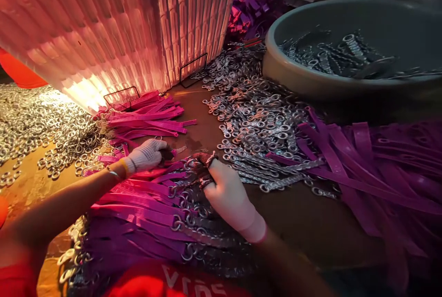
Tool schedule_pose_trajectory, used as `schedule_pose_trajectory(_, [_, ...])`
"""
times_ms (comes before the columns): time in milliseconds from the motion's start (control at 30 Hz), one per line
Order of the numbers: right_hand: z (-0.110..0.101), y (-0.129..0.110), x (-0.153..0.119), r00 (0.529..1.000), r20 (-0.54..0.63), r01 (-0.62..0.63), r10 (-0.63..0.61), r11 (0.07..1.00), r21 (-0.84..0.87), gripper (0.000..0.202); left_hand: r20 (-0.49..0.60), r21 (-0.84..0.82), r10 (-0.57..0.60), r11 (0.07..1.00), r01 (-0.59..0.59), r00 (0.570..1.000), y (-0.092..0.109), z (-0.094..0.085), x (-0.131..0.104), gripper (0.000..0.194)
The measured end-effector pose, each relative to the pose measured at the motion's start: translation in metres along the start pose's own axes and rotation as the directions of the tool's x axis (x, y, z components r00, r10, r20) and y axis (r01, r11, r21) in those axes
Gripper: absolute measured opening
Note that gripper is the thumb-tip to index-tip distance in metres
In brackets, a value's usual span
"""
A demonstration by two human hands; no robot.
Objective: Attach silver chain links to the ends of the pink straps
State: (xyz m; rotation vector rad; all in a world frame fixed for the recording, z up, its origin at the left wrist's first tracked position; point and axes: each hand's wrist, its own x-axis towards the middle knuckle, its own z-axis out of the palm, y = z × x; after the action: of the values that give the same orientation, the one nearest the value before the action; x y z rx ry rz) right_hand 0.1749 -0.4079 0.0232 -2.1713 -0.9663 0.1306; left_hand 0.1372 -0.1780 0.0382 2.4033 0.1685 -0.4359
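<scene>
My left hand (147, 155), in a white knitted glove with dark fingertips, is closed above a pile of magenta straps. A metal ring shows just above it, and a short metal piece (180, 149) juts out by its fingertips; what it grips is not clear. To its right my right hand (228, 193), also gloved, is closed with its dark fingers curled at the rings; what lies in them is hidden. Under both hands lie many magenta straps (138, 205) joined by rings to flat metal chains (207, 237).
Loose metal rings (65, 126) are heaped at left. Chain pieces (258, 117) lie at centre right, beside a large grey basin (293, 69) holding more. A ribbed plastic panel (120, 20) stands at the back. Purple straps (380, 172) lie at right, magenta straps (148, 119) ahead.
</scene>
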Motion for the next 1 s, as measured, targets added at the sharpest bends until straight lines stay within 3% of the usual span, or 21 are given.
schedule_pose_trajectory(33, [0.000, -0.006, 0.002, 0.999, 0.017, 0.033, -0.033, 0.999, 0.009, 0.038, 0.046, -0.175, -0.048, 0.983, 0.056, 0.998, 0.005, -0.002, -0.014, 0.025])
schedule_pose_trajectory(100, [0.001, -0.018, 0.006, 0.993, 0.078, 0.093, -0.092, 0.996, -0.007, 0.035, 0.134, -0.513, -0.124, 0.840, 0.176, 0.983, 0.014, -0.004, -0.042, 0.022])
schedule_pose_trajectory(133, [0.002, -0.025, 0.007, 0.987, 0.115, 0.114, -0.109, 0.993, -0.032, 0.032, 0.150, -0.621, -0.148, 0.755, 0.210, 0.977, 0.017, -0.004, -0.054, 0.023])
schedule_pose_trajectory(200, [0.004, -0.036, 0.010, 0.976, 0.181, 0.143, -0.121, 0.983, -0.113, 0.026, 0.120, -0.704, -0.180, 0.678, 0.211, 0.976, 0.021, -0.001, -0.071, 0.031])
schedule_pose_trajectory(300, [0.008, -0.048, 0.011, 0.957, 0.266, 0.187, -0.114, 0.946, -0.265, 0.020, 0.075, -0.742, -0.206, 0.642, 0.193, 0.976, 0.020, 0.007, -0.083, 0.041])
schedule_pose_trajectory(400, [0.010, -0.055, 0.012, 0.938, 0.322, 0.255, -0.130, 0.886, -0.388, 0.017, 0.062, -0.739, -0.198, 0.650, 0.178, 0.978, 0.017, 0.014, -0.084, 0.039])
schedule_pose_trajectory(467, [0.010, -0.058, 0.012, 0.925, 0.352, 0.303, -0.144, 0.838, -0.454, 0.015, 0.010, -0.658, -0.179, 0.739, 0.141, 0.984, 0.017, 0.018, -0.083, 0.033])
schedule_pose_trajectory(567, [0.010, -0.060, 0.013, 0.906, 0.400, 0.346, -0.138, 0.786, -0.513, 0.016, -0.201, -0.383, -0.097, 0.924, 0.012, 0.975, 0.016, 0.026, -0.080, 0.025])
schedule_pose_trajectory(667, [0.012, -0.057, 0.013, 0.909, 0.399, 0.329, -0.120, 0.796, -0.509, 0.016, -0.308, -0.189, 0.022, 0.978, -0.084, 0.951, 0.011, 0.036, -0.080, 0.020])
schedule_pose_trajectory(800, [0.021, -0.048, 0.011, 0.948, 0.306, 0.230, -0.084, 0.846, -0.480, 0.020, -0.283, -0.182, 0.095, 0.972, -0.151, 0.954, 0.006, 0.044, -0.079, 0.013])
schedule_pose_trajectory(867, [0.027, -0.043, 0.010, 0.965, 0.252, 0.191, -0.078, 0.866, -0.462, 0.023, -0.266, -0.254, 0.081, 0.955, -0.151, 0.961, 0.003, 0.044, -0.077, 0.012])
schedule_pose_trajectory(933, [0.032, -0.041, 0.010, 0.975, 0.201, 0.178, -0.094, 0.873, -0.454, 0.025, -0.172, -0.428, 0.019, 0.899, -0.092, 0.985, 0.001, 0.043, -0.073, 0.014])
schedule_pose_trajectory(1000, [0.033, -0.041, 0.011, 0.982, 0.158, 0.171, -0.108, 0.867, -0.468, 0.029, -0.014, -0.620, -0.040, 0.784, 0.022, 0.999, 0.000, 0.043, -0.071, 0.020])
